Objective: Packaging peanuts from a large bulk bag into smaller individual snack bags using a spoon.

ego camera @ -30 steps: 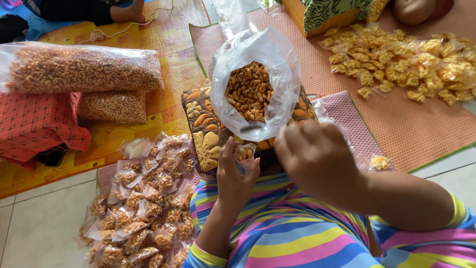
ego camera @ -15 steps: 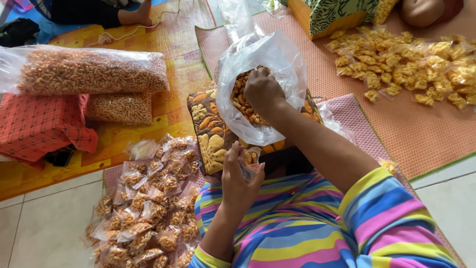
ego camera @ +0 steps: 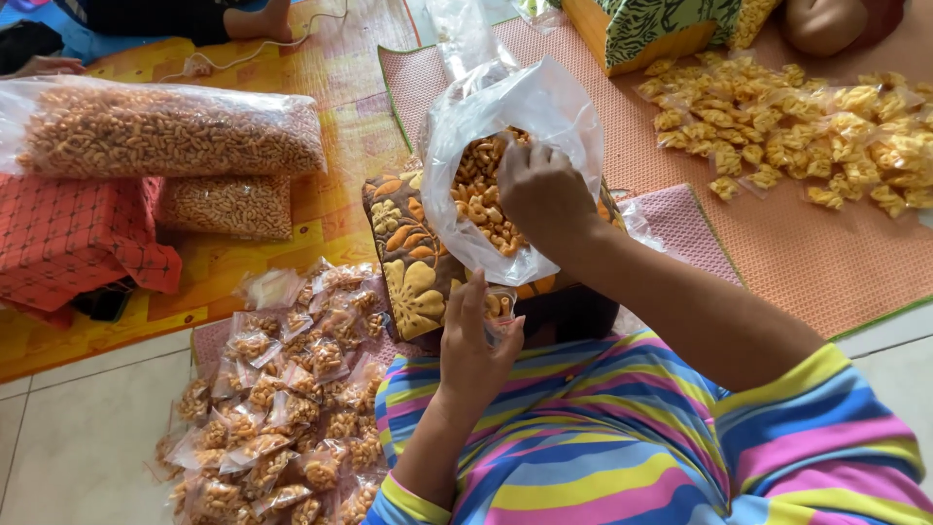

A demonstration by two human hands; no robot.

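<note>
A large clear plastic bag [ego camera: 544, 107] full of orange curled snacks [ego camera: 476, 190] stands open on a flower-patterned cushion [ego camera: 403, 258] in front of me. My right hand [ego camera: 539, 190] is inside the bag's mouth, its fingers closed among the snacks. Lower down, near my striped lap, my left hand [ego camera: 476, 340] holds a small clear packet [ego camera: 501, 306] with a few snacks in it.
A pile of small filled packets [ego camera: 282, 399] lies at lower left. Two big sealed snack bags [ego camera: 170, 131] rest on a red cloth and a yellow mat at left. Loose yellow snack packets [ego camera: 807, 136] cover the woven mat at right. Another person's limbs show at the top.
My right hand went from my lap up into the big bag and has sunk deeper among the snacks. The left hand has stayed in place with its small packet.
</note>
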